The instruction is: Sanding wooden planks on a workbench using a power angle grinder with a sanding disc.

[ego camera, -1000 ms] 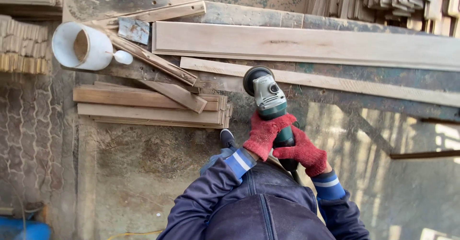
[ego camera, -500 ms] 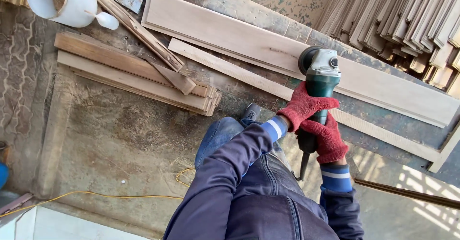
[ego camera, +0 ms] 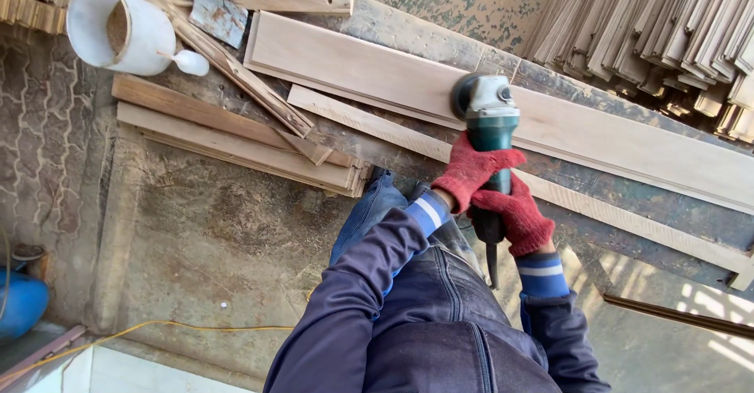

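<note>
Head view: both my hands in red gloves, two hands on one angle grinder (ego camera: 488, 130). Left hand (ego camera: 470, 173) wraps the green body forward, fingers closed tight around it. Right hand (ego camera: 514, 220) is just behind on the black rear grip, fingers closed around that too. The grinder's disc end sits over the near edge of the wide board (ego camera: 377, 67), which lies on the bench (ego camera: 440, 36).

Count: one wide board, one narrow strip (ego camera: 353, 118) just beside it, one stack of slats (ego camera: 228, 146) to the left, two thin battens crossing above that stack, one white bucket (ego camera: 129, 32), one small white bulb-like item (ego camera: 192, 62) touching it, one blue drum (ego camera: 20, 303) at the left edge, one yellow cable (ego camera: 188, 329) on the floor. Upright board stacks at top right, too many to count.

Versus half a second ago: grinder has shifted left along the board; view swung, so the bucket shows fully and the blue drum is in frame.
</note>
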